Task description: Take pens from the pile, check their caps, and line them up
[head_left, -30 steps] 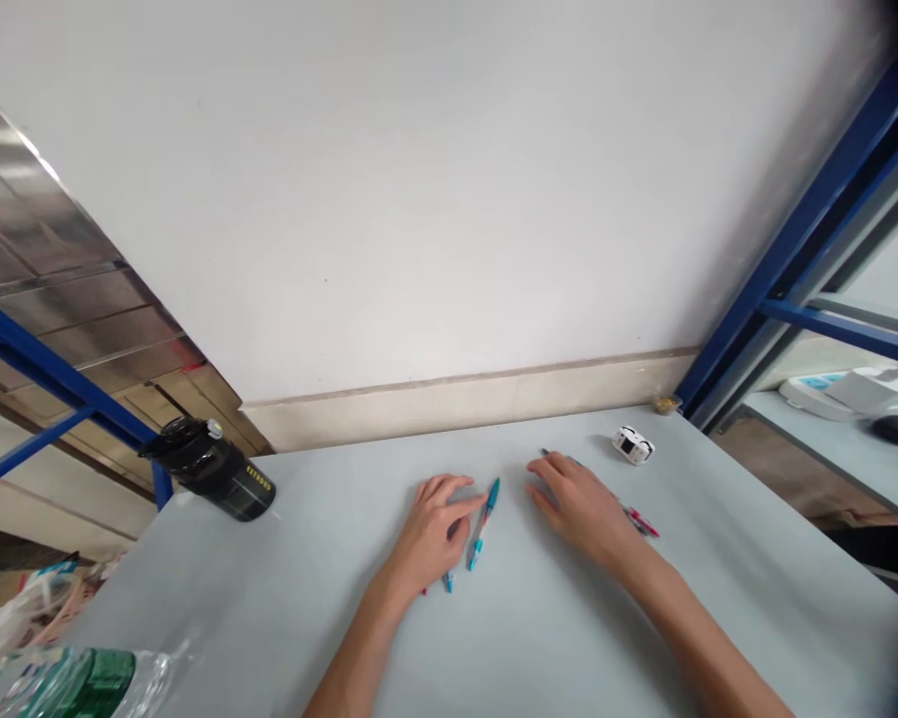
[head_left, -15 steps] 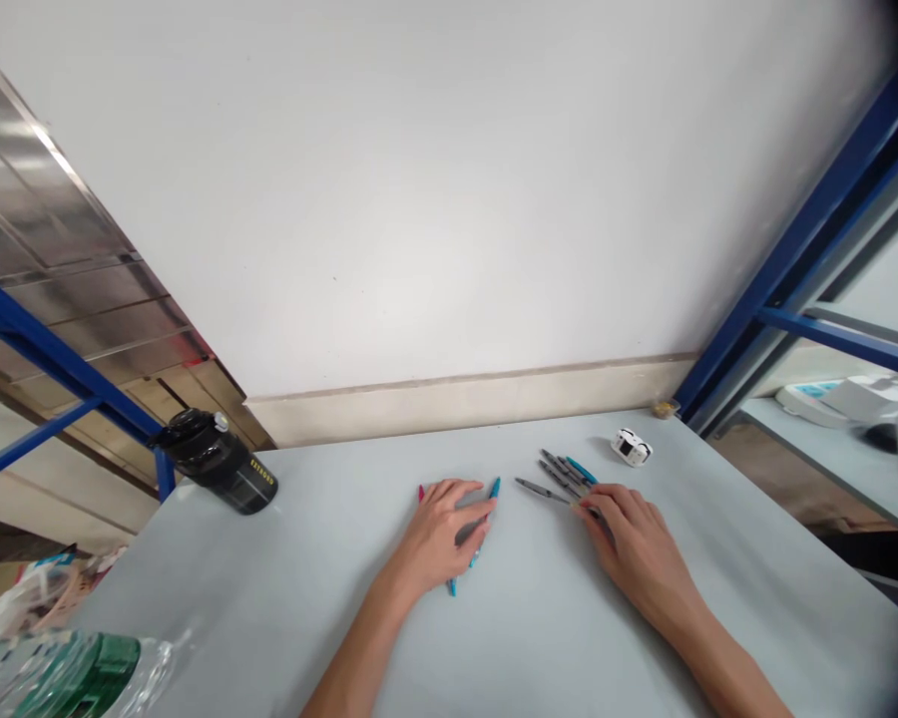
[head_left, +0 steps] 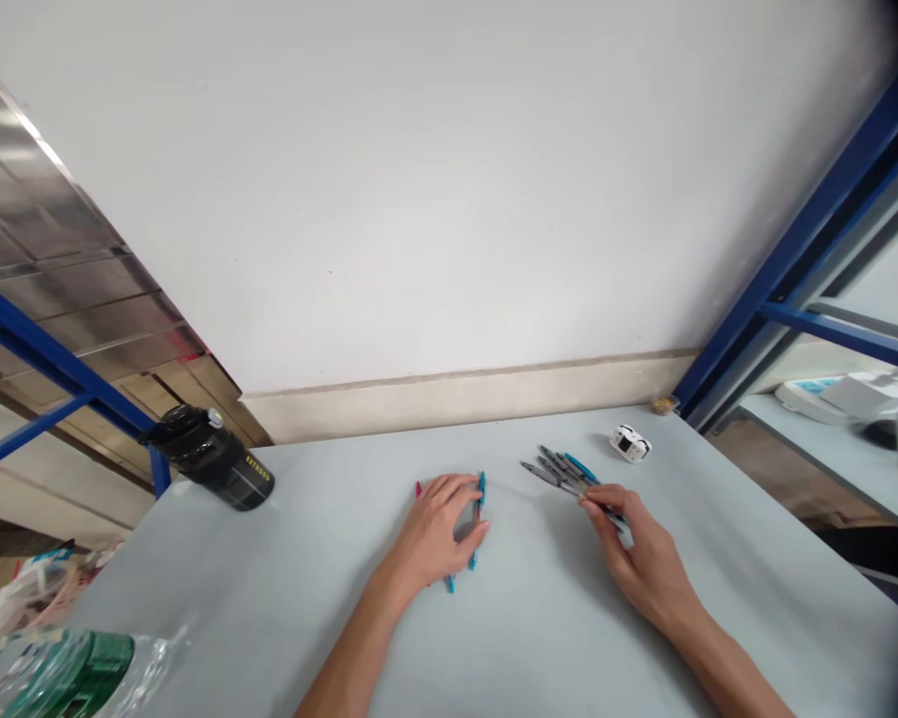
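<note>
Clock centred mid-table, 12 toward the wall [head_left: 449,199]. Far left, at 8, a green-labelled clear bottle [head_left: 82,673], cut off by the view. The left edge of the grey table [head_left: 329,519] slants from 10 toward 8; a black bottle [head_left: 221,461] sits near its far corner, at 10. A broad stretch of tabletop separates it from the left hand [head_left: 434,534]: wide arch, thumb and forefinger apart, both at a teal-ended pen [head_left: 480,497]; firmness of contact cannot be told. That pen lies near the centre, long axis close to 12–6. Beneath the same palm, a red end shows at 11 and a teal end at 6; middles hidden. Next, a narrower strip of tabletop, then a fan of grey pens [head_left: 556,459] at 1, axes 10–4, with a blue pen [head_left: 582,469] alongside. Right hand [head_left: 644,563]: narrow, thumb and forefinger pinching the leftmost grey pen [head_left: 542,474], long axis 10–4, grey end toward 10. White box [head_left: 630,445] at 2, apart from the pens. Right edge runs from 2 toward 4, with wide room inside it.
</note>
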`<action>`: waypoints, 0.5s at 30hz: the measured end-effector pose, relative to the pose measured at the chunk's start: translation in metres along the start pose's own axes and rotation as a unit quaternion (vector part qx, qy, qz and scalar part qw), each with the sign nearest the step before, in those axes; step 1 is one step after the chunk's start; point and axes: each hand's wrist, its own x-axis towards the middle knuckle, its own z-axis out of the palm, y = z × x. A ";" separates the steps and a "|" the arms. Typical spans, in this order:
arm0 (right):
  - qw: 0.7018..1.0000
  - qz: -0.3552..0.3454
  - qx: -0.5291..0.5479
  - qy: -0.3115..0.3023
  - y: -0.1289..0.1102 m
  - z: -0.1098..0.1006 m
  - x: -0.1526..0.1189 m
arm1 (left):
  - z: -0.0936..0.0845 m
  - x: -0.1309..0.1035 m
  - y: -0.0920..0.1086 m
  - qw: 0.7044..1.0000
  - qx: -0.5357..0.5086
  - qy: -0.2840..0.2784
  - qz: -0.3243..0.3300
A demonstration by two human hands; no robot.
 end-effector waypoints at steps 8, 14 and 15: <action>0.970 0.108 0.203 -0.073 -0.056 0.014 0.054 | 0.000 0.001 -0.001 0.999 0.022 -0.009 0.023; 0.830 0.227 0.500 -0.097 -0.075 0.049 0.105 | 0.001 -0.001 -0.009 0.999 0.036 -0.014 0.016; 0.803 0.248 0.531 -0.108 -0.072 0.056 0.106 | 0.001 -0.001 -0.010 0.999 0.039 -0.012 0.013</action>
